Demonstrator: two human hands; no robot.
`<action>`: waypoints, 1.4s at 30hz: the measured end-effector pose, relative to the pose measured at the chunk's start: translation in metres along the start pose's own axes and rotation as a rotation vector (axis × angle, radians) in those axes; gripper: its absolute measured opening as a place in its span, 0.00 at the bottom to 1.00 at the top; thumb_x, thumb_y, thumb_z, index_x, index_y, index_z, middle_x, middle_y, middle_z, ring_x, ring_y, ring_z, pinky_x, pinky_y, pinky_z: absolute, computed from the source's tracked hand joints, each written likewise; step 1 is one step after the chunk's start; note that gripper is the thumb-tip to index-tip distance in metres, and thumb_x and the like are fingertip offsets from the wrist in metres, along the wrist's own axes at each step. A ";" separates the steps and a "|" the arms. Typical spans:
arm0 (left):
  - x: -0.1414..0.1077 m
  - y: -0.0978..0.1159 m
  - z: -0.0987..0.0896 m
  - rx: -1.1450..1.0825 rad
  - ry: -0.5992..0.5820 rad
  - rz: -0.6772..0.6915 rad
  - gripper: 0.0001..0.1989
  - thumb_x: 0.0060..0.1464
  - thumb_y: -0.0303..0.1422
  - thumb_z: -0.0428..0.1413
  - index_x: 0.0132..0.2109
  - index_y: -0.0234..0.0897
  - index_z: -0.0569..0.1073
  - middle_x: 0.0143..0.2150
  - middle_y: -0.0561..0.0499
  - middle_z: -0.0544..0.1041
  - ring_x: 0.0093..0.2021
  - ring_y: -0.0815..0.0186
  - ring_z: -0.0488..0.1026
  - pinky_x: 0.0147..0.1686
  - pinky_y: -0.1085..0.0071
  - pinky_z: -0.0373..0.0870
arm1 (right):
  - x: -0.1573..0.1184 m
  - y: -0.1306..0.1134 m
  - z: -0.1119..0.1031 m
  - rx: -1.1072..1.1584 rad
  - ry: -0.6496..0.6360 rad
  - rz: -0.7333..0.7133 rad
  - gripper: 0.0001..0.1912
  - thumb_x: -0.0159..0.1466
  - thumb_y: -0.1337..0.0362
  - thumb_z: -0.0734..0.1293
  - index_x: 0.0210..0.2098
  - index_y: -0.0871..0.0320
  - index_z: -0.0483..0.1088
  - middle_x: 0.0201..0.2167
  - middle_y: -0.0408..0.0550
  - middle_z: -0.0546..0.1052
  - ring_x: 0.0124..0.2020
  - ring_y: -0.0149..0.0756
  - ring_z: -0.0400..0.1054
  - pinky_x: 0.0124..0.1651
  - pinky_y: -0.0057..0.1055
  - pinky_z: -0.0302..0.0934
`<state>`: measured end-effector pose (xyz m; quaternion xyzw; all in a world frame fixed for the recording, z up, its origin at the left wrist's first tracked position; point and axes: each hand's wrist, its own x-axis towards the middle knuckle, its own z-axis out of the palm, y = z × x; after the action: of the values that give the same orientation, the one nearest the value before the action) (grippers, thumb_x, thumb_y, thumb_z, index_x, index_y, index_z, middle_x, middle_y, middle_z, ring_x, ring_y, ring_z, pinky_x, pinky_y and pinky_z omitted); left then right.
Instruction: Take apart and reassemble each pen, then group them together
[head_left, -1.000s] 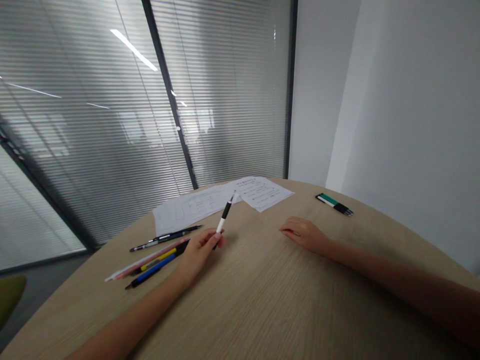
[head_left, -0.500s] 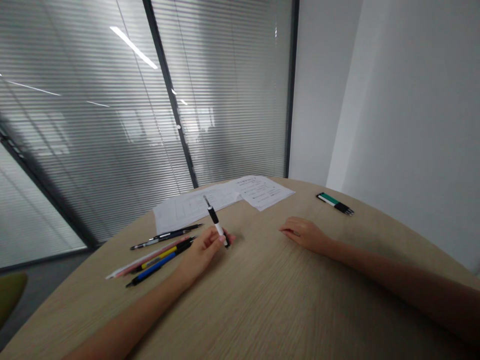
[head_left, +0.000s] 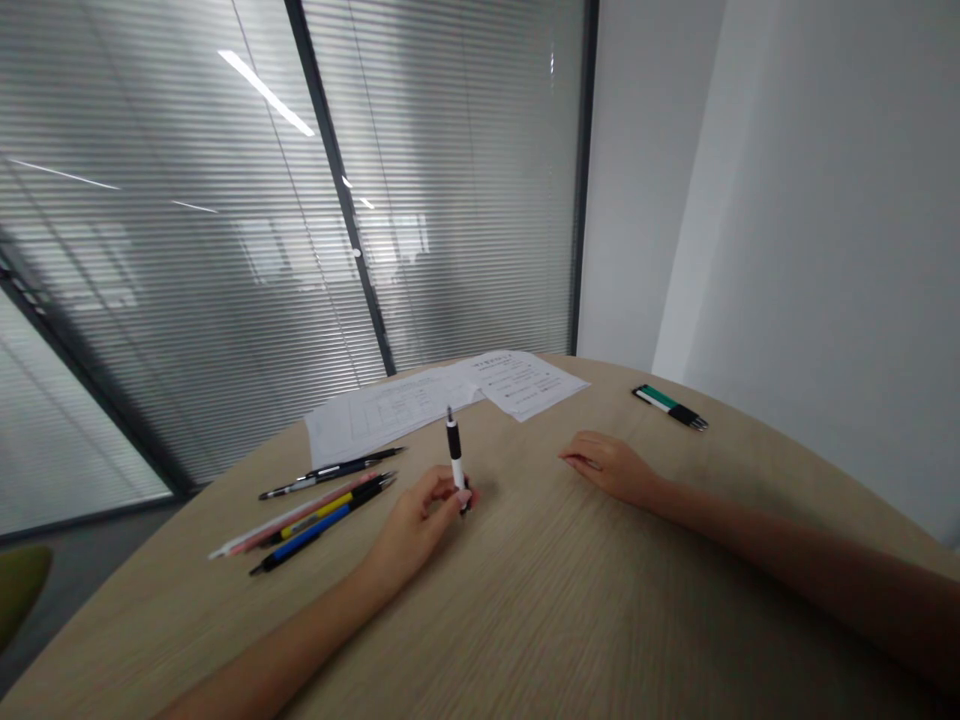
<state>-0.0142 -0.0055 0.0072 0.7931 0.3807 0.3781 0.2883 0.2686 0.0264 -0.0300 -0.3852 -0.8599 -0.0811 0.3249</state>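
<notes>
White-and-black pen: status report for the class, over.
Left hand gripping white-and-black pen, tip up. Right hand apart from it, on table. Nearest left hand: blue pen, yellow pen.

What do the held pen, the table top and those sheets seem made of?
Held pen: likely plastic, its white part smooth; the duller black grip may be rubber.
Table top: wood or wood-look laminate, matt, judging by the grain.
Sheets: paper, matt white, thin and printed.

Office room, glass partition [head_left: 328, 130], blinds [head_left: 480, 250], rounded table [head_left: 540, 600], printed sheets [head_left: 431, 390]
</notes>
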 end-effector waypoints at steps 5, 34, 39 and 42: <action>-0.003 -0.003 0.000 0.291 0.025 0.107 0.08 0.51 0.33 0.48 0.37 0.38 0.69 0.33 0.51 0.75 0.35 0.65 0.70 0.37 0.67 0.66 | 0.004 -0.007 -0.005 0.145 0.068 0.172 0.09 0.59 0.67 0.59 0.36 0.59 0.69 0.30 0.48 0.74 0.30 0.33 0.68 0.34 0.30 0.63; -0.006 0.002 0.003 0.584 -0.090 0.266 0.09 0.53 0.30 0.46 0.37 0.36 0.70 0.30 0.49 0.75 0.32 0.64 0.70 0.35 0.66 0.64 | 0.021 -0.041 -0.030 0.643 0.013 0.295 0.07 0.54 0.62 0.64 0.31 0.57 0.70 0.26 0.45 0.71 0.27 0.31 0.65 0.29 0.28 0.62; -0.007 0.003 0.004 0.605 -0.121 0.296 0.09 0.53 0.29 0.46 0.39 0.35 0.70 0.30 0.49 0.74 0.32 0.64 0.69 0.36 0.66 0.63 | 0.020 -0.044 -0.028 0.632 -0.021 0.385 0.07 0.53 0.63 0.64 0.31 0.58 0.71 0.26 0.45 0.72 0.29 0.32 0.65 0.32 0.29 0.61; -0.007 0.005 0.004 0.622 -0.132 0.327 0.10 0.54 0.29 0.45 0.40 0.34 0.69 0.29 0.49 0.74 0.31 0.64 0.69 0.35 0.66 0.62 | 0.020 -0.046 -0.029 0.649 -0.044 0.438 0.08 0.52 0.63 0.64 0.31 0.59 0.71 0.28 0.47 0.72 0.31 0.34 0.65 0.35 0.31 0.60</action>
<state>-0.0125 -0.0147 0.0061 0.9161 0.3260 0.2333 -0.0070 0.2402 -0.0045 0.0105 -0.4384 -0.7452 0.2744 0.4209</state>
